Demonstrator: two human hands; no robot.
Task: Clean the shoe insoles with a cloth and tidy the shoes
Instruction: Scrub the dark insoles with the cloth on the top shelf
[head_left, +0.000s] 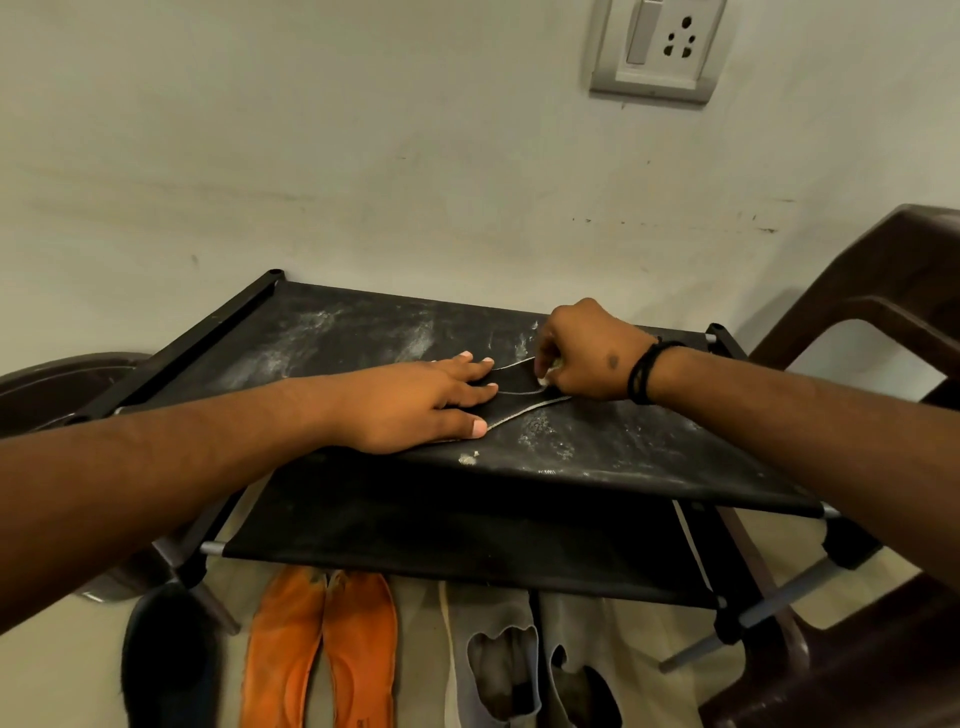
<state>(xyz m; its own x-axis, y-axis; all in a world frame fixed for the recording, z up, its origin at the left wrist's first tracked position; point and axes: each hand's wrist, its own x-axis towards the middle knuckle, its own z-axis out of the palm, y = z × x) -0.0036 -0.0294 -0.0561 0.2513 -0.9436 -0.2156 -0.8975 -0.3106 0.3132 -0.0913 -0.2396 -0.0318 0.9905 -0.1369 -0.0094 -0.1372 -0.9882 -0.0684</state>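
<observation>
Head view. Insole (511, 397), black with a pale edge, lies flat on the dusty top tier of the shoe rack (597, 457). Long axis runs roughly left to right across the tier, one end under the left hand (421, 405), the other end reaching the right hand (587, 353).

Left hand: fingers straight, palm down, pressing the near-left end of the insole onto the fabric. No curl around it, so the grip there is an open, flat hold-down.

Right hand: fingers curled tight on a small pale wad at the insole's right end, probably the cloth (545, 376). Very little of it shows, so the identification is a judgement. Wad touches or sits just on the insole edge.

Key relation: uncleaned length of the insole lies leftward from the right hand, between the two hands. A wipe would run along the long axis toward the left hand, which anchors the far end. Right hand is the working one; left is the brace.

Risk, as judged: tier fabric sags and carries white dust, which could transfer back to the insole.

Below the rack, on the floor: a pair of orange insoles (322, 649) side by side, grey worn insoles (524, 654) to their right, and a dark shoe (166, 660) at left. Brown plastic chair (857, 312) stands right of the rack.
</observation>
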